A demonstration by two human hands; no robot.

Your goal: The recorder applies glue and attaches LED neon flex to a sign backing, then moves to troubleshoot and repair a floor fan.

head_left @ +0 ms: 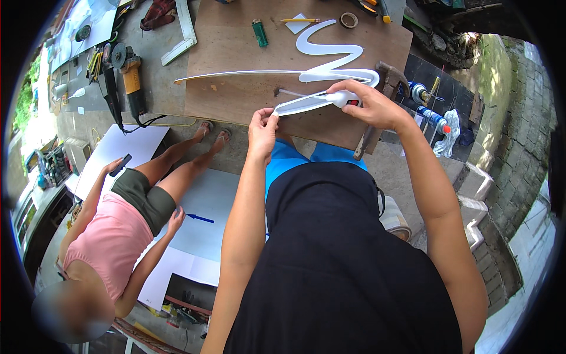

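Note:
A long, wavy white shape (333, 51), like a flowing letter with a raised rim, lies on the brown wooden board (236, 100). A thin white strip (242, 73) runs leftward from it past the board's edge. My left hand (261, 131) pinches the pointed near end of its white loop (303, 106) at the board's front edge. In my right hand (374, 105) is a small white squeeze bottle (340, 99) with a red mark on its label. It is tilted with its thin nozzle pointing left, along the loop. Whether the nozzle tip touches the loop I cannot tell.
A green lighter (259, 33), a pencil (299, 20) and a tape roll (348, 20) lie farther back. A rusty clamp (386, 88) grips the board's right edge. Left are an angle grinder (131, 82) and a seated person (124, 230) holding a phone. Spray cans (433, 120) lie right.

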